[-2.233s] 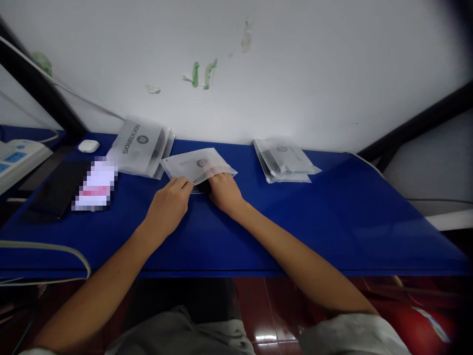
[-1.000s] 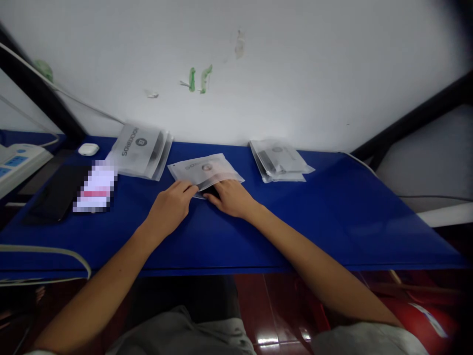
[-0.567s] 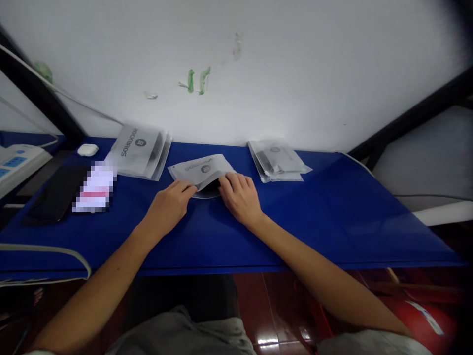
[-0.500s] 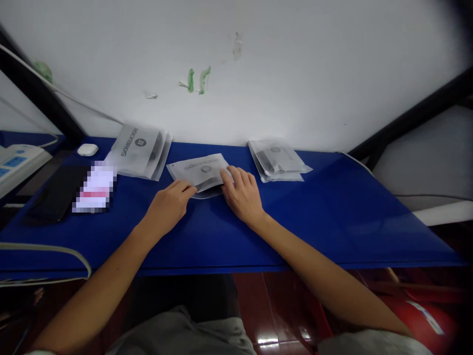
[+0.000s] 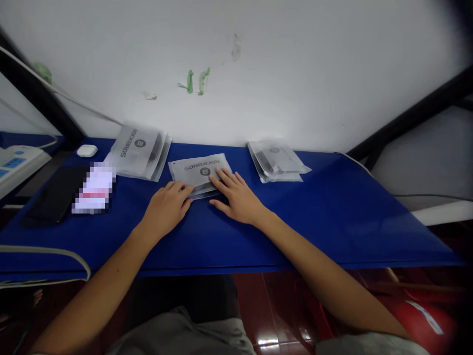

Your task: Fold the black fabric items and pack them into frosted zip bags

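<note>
A frosted plastic bag [image 5: 195, 170] printed ROCKBROS lies flat on the blue tabletop in front of me, its near edge slightly parted and something dark showing inside. My left hand [image 5: 168, 204] has hold of the bag's near-left corner, index finger above and thumb at the edge. Across the right part of the bag rests my right hand [image 5: 238, 197], fingers stretched out flat and thumb spread away on the table side.
Similar frosted bags form a left stack [image 5: 138, 150] and a right stack [image 5: 279, 158] by the wall. To the left lie a black phone [image 5: 55, 195], a lit, pixelated screen [image 5: 95, 187] and a white earbud case [image 5: 87, 150]. A pale cable [image 5: 48, 250] curves over the front-left table edge.
My right hand has let go of the near edge and flattened out over the bag. The bag lies flatter, its opening narrower. My left fingers have loosened slightly.
</note>
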Demonstrator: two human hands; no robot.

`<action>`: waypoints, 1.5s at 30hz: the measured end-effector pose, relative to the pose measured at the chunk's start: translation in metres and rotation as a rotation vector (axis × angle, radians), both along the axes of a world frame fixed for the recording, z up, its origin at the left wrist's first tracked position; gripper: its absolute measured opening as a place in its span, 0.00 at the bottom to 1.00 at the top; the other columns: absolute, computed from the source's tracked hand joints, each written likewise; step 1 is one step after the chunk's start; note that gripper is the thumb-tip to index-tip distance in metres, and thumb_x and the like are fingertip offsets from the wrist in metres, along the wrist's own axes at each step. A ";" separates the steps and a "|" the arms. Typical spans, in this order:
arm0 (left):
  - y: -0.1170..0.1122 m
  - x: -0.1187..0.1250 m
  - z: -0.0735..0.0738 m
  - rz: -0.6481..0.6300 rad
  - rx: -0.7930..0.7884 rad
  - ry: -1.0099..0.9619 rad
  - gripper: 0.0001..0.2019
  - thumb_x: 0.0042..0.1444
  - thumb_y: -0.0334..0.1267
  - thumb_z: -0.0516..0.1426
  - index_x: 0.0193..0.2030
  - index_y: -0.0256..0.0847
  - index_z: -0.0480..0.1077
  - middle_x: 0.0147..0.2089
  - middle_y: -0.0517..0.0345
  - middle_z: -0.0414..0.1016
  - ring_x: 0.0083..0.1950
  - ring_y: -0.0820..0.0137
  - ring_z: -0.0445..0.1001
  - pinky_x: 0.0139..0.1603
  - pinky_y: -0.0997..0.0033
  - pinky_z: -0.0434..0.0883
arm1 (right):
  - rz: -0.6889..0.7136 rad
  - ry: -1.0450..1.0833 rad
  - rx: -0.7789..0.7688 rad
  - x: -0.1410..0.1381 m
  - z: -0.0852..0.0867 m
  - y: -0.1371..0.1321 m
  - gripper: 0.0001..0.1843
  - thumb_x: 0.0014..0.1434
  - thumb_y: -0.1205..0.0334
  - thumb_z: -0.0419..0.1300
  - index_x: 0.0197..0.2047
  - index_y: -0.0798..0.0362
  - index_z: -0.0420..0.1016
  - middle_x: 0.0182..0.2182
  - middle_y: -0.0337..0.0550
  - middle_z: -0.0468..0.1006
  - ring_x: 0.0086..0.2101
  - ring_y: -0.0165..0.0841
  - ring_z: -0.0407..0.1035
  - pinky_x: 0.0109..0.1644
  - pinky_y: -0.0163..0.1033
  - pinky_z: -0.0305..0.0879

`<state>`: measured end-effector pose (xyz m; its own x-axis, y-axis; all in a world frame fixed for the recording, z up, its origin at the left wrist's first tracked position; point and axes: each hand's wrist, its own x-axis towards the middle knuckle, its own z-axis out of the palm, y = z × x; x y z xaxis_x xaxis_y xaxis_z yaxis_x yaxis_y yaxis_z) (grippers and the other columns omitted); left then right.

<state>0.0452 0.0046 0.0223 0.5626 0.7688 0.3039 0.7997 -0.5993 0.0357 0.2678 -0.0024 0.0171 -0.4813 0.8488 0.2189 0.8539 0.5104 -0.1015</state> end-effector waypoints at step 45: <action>-0.034 -0.017 0.053 0.039 0.003 -0.425 0.12 0.62 0.29 0.48 0.41 0.42 0.72 0.40 0.59 0.78 0.41 0.69 0.76 0.44 0.68 0.72 | 0.095 0.104 0.456 -0.018 0.051 -0.034 0.10 0.65 0.66 0.51 0.40 0.52 0.74 0.36 0.45 0.76 0.35 0.35 0.64 0.37 0.41 0.59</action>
<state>0.0278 -0.0291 0.0752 0.3576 0.7856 0.5049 0.7364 -0.5697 0.3649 0.2502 -0.0363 0.0683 -0.5075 0.6085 0.6101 0.7987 0.5979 0.0681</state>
